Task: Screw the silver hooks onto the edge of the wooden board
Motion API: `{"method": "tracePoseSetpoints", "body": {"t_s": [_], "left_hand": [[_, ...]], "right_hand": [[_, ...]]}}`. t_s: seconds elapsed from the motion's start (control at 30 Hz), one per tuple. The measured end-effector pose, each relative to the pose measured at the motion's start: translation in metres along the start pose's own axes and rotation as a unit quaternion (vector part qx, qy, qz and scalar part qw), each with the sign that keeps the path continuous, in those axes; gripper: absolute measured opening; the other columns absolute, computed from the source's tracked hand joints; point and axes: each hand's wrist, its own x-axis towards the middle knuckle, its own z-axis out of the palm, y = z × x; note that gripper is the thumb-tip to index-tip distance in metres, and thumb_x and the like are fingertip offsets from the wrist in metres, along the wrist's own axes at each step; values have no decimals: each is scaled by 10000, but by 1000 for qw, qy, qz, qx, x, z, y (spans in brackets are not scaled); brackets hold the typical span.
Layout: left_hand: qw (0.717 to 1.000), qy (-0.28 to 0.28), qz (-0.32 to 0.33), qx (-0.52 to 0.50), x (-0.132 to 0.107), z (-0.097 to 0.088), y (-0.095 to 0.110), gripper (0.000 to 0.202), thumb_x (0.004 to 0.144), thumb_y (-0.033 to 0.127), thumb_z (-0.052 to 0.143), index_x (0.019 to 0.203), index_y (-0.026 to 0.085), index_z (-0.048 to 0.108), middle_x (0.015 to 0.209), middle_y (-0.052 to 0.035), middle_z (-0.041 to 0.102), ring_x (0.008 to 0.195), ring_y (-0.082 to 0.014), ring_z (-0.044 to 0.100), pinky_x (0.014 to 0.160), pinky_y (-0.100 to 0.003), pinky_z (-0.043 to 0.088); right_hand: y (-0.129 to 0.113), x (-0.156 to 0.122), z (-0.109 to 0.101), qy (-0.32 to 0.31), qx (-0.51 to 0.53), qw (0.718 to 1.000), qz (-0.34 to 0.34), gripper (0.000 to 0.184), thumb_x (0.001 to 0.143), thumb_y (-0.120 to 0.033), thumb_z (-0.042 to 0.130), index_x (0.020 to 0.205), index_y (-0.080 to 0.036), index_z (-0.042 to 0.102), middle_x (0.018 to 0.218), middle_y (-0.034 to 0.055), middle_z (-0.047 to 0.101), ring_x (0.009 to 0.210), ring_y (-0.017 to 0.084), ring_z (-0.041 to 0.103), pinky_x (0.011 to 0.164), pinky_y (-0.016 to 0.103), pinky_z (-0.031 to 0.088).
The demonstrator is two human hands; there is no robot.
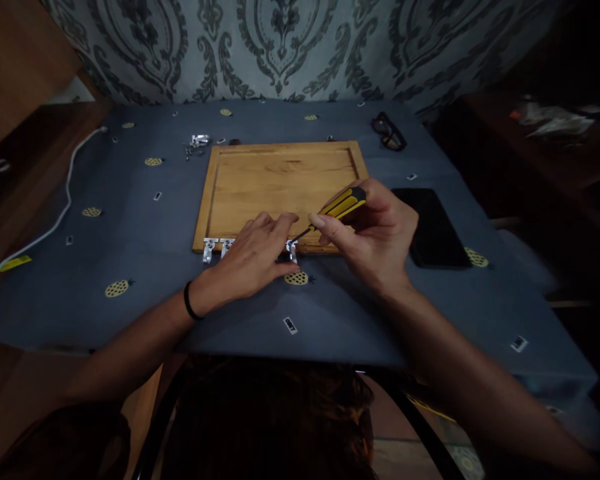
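Note:
A yellow-and-black screwdriver is gripped in my right hand, its shaft slanting down to the left. Its tip meets a metal hinge at the near edge of a framed wooden panel. My left hand lies over that edge with fingers apart, index finger above the hinge and thumb in front of it. Farther left on the same edge sit two more hinges, the second partly covered by my left hand. Small screws are too fine to make out.
Loose metal hardware lies behind the panel's left corner. Dark-framed glasses rest at the back right. A black tablet lies right of the panel, partly behind my right hand. A white cable runs along the left side of the blue tablecloth.

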Motion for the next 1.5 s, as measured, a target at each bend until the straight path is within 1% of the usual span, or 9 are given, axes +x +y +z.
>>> {"method": "tracePoseSetpoints", "body": {"t_s": [0.13, 0.37, 0.5, 0.63, 0.73, 0.93, 1.13, 1.23, 1.5], "left_hand": [[1000, -8, -2, 6, 1, -1, 1, 671, 833, 328, 836, 1330, 149, 422, 1209, -139, 661, 1130, -326, 576, 919, -457, 500], [1000, -13, -4, -3, 1, -3, 3, 599, 840, 284, 829, 1278, 165, 437, 1211, -133, 660, 1124, -324, 570, 914, -464, 507], [1000, -8, 0, 1, 1, -2, 2, 625, 831, 313, 838, 1282, 167, 431, 1207, -132, 657, 1108, -319, 571, 907, -466, 507], [1000, -12, -3, 8, 1, -2, 2, 636, 836, 324, 835, 1298, 165, 427, 1199, -131, 655, 1110, -319, 573, 907, -463, 504], [1000, -12, -6, 5, 1, -3, 2, 608, 849, 313, 821, 1297, 180, 432, 1177, -119, 657, 1107, -316, 572, 905, -457, 503], [1000, -4, -4, 2, 0, -1, 0, 639, 835, 327, 833, 1314, 169, 441, 1153, -118, 664, 1088, -310, 575, 910, -452, 503], [1000, 9, 14, -3, -1, 3, -4, 689, 841, 367, 828, 1362, 197, 411, 1172, -110, 675, 1091, -302, 582, 922, -451, 504], [1000, 7, 12, -3, -1, 3, -4, 706, 829, 360, 841, 1364, 188, 413, 1155, -110, 684, 1102, -306, 582, 930, -453, 504], [1000, 2, 10, -3, 0, 1, -2, 666, 837, 348, 833, 1339, 189, 424, 1172, -110, 675, 1102, -309, 577, 918, -454, 506]], "right_hand": [[2, 0, 0, -14, 32, 999, 10, 346, 769, -444, 868, 775, -247, 584, 756, -37, 611, 549, 100, 554, 458, 271, 483], [-2, 2, -4, -66, 63, 995, 26, 355, 808, -429, 843, 1103, -313, 684, 922, -19, 713, 618, 117, 658, 543, 280, 581], [-4, 2, -3, -72, 58, 995, 31, 220, 853, -453, 797, 950, -263, 744, 931, -12, 739, 539, 86, 634, 526, 273, 567], [0, 3, -2, -46, 40, 998, 15, 304, 763, -451, 873, 771, -232, 661, 712, -45, 648, 493, 95, 598, 441, 253, 493], [4, 3, -2, -20, 23, 1000, -6, 390, 723, -444, 901, 710, -226, 577, 642, -63, 563, 474, 82, 552, 413, 241, 453], [3, 1, -2, 3, 4, 1000, -13, 435, 702, -470, 910, 687, -232, 546, 618, -69, 523, 471, 78, 525, 408, 244, 453], [-8, 5, -2, 83, 34, 995, -36, 371, 697, -421, 925, 704, -254, 594, 646, -56, 586, 435, 83, 540, 362, 248, 434], [-8, 7, -2, 75, 41, 996, -28, 389, 685, -434, 929, 694, -256, 583, 644, -61, 575, 425, 81, 536, 347, 241, 413], [0, 0, -1, 39, 0, 999, 7, 394, 732, -481, 888, 708, -245, 573, 671, -47, 552, 496, 102, 541, 429, 275, 442]]}}
